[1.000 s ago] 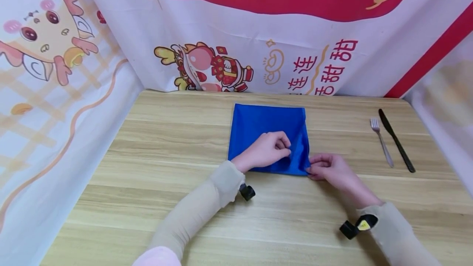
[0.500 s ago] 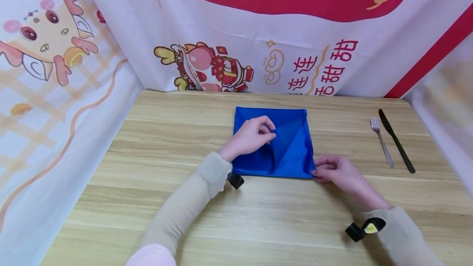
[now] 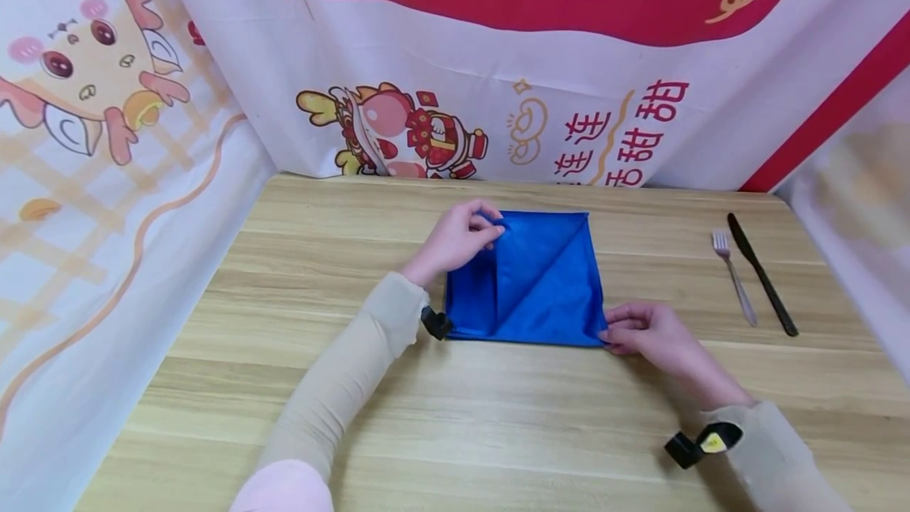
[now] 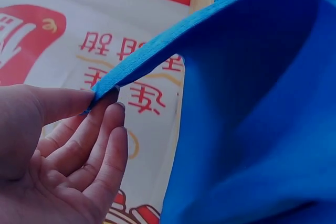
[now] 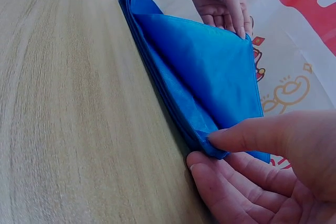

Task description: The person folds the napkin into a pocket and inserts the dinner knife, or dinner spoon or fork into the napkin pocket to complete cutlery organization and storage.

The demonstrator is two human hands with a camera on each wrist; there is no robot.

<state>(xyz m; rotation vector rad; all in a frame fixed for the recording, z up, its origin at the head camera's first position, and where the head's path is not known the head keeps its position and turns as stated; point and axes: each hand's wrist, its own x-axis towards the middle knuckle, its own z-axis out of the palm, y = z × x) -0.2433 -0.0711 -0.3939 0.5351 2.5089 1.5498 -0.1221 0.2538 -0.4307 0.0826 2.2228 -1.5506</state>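
A blue cloth napkin [image 3: 547, 275], folded into a layered square, lies on the table. Between thumb and fingertips, my left hand [image 3: 458, 235] pinches one corner of its top layer and holds it raised toward the far left. In the left wrist view the hemmed edge of the napkin [image 4: 152, 51] stretches away from that pinch. At the near right corner, my right hand [image 3: 650, 338] pinches the stacked layers. The right wrist view shows the thumb on top of the napkin [image 5: 205, 72] and fingers beneath, with a diagonal fold running across the cloth.
To the right on the wooden table [image 3: 498, 433] lie a fork [image 3: 734, 275] and a dark knife [image 3: 762, 273], side by side. A printed white and red curtain [image 3: 455, 46] hangs along the table's back edge.
My left hand has moved left and away from me, drawing the pinched corner across the napkin. The right hand has shifted slightly right, keeping its hold on the near right corner.
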